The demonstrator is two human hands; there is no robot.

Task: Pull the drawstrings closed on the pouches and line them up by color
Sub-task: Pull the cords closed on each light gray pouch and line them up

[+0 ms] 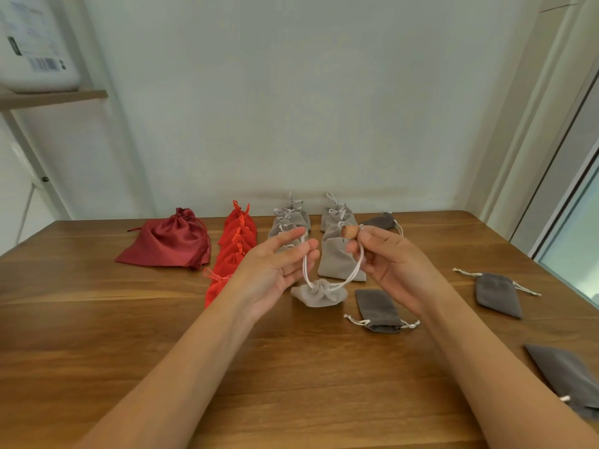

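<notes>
Light grey pouch [319, 294], judged soft and near weightless, hangs low over the table [162, 335], left hand [278, 267] and right hand [392, 267] each pinching one of its thin drawstrings [356, 268], the proper hold.

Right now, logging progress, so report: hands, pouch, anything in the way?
Left hand pinches left cord, right hand pinches right cord. Light grey pouch cinched, slung between them. Dark grey pouch lies close on its right.

Dk-red pouch [165, 244], red pouches [238, 238], lt-grey pouch [319, 294], dk-grey pouch [377, 311], wood-grain table [129, 319].
</notes>
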